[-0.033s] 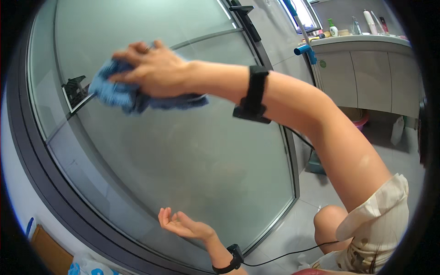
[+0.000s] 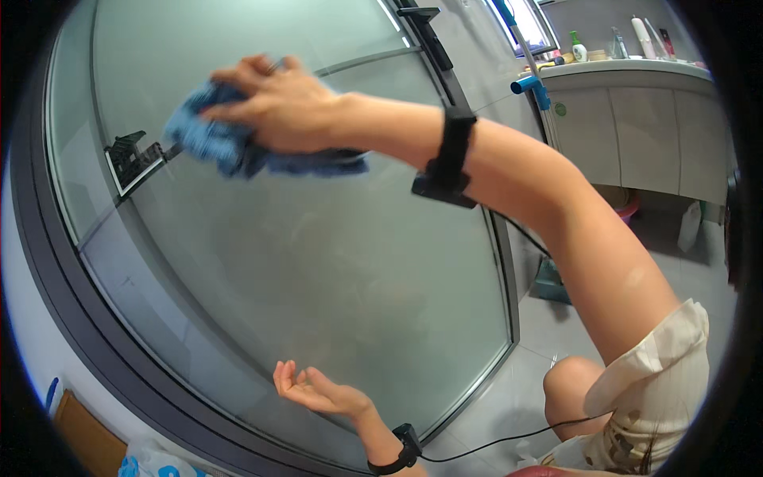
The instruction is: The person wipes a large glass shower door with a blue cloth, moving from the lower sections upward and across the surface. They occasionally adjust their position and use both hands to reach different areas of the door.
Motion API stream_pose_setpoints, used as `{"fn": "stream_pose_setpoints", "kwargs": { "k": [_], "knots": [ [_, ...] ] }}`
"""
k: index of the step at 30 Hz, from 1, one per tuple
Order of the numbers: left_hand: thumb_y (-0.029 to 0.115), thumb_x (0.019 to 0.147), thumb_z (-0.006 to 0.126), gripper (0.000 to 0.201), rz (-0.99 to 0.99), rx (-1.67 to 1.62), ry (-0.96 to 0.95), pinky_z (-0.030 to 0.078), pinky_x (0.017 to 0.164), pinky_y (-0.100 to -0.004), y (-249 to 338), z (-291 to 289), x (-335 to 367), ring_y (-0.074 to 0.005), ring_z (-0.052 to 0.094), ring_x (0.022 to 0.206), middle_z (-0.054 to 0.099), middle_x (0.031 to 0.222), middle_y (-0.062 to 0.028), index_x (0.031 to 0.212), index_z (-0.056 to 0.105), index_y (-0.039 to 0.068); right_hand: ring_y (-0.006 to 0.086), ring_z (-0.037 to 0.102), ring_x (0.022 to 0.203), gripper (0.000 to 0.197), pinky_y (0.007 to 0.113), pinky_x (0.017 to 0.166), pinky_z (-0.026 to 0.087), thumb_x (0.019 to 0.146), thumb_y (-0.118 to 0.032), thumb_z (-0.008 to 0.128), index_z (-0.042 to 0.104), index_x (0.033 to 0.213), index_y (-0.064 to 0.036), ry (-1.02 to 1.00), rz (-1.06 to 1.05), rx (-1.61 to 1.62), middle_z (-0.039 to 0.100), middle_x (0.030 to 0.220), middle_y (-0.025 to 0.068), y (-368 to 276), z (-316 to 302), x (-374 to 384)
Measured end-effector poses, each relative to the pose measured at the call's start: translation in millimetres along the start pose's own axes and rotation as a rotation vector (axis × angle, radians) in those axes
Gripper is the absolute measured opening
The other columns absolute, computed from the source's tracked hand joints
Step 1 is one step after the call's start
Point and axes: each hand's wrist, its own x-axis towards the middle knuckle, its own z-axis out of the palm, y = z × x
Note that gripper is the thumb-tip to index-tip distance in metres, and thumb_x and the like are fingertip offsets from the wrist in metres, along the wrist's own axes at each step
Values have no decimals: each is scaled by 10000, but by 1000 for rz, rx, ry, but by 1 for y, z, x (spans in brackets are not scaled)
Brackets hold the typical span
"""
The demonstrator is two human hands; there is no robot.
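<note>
My right hand (image 2: 290, 111) presses a blue cloth (image 2: 208, 131) against the upper part of a frosted glass door (image 2: 342, 262). Its fingers are bent over the cloth, which bunches at the left and trails under the palm toward the wrist. Low in front of the same glass, my left hand (image 2: 318, 389) is held palm up, holding nothing, its fingers apart and slightly curled. A black latch fitting (image 2: 131, 163) with a bright edge sits on the door just left of the cloth. Each wrist wears a black strap.
Dark frame rails (image 2: 103, 310) curve along the left. A vanity cabinet (image 2: 648, 135) with bottles on top stands at the far right, beside a blue-and-grey pole (image 2: 540, 95). A brown board (image 2: 87, 433) and a plastic bag (image 2: 155, 461) lie at lower left. Thin cables run from both wrist straps.
My right hand and the blue cloth have shifted slightly up and to the right over the glass, showing more of the latch fitting. My left hand stays in place.
</note>
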Motion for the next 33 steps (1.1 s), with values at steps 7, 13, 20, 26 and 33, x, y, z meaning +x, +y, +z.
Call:
{"fn": "stream_pose_setpoints", "kwargs": {
  "k": [7,13,20,26,33],
  "knots": [
    [87,927,438,329,37,75,-12,385,909,-343,-4,-3,1,-217,479,1100,453,1295,-114,1244,461,2,361,290,1344,595,611,992,347,826,-289,651,453,1377,-392,-33,443,-248,356,1450,73,118,8,-81],
    [57,911,454,348,11,60,-15,375,911,-340,-1,-10,9,-208,469,1106,457,1272,-112,1255,450,4,371,190,1379,610,694,1002,278,812,-307,628,449,1394,-325,-113,952,-211,274,1513,57,152,-2,-177],
    [27,894,463,303,-59,-32,118,391,887,-343,-6,-25,32,-214,478,1063,476,1247,-118,1193,479,-12,385,283,1317,574,656,982,324,823,-309,632,476,1375,-331,-65,1038,-156,385,1456,22,139,11,-146],
    [43,889,466,269,-123,-104,214,377,890,-354,-9,-36,43,-218,475,1041,484,1220,-126,1151,483,-13,338,460,1232,579,485,1005,383,805,-269,648,501,1365,-286,6,704,-203,487,1369,56,68,20,-37],
    [101,897,494,224,-69,-101,215,351,848,-354,-5,-52,53,-212,460,1064,469,1227,-130,1102,467,17,388,510,1113,460,465,946,431,791,-194,621,583,1249,-173,-8,463,5,521,1274,177,-51,12,105]
  ]
}}
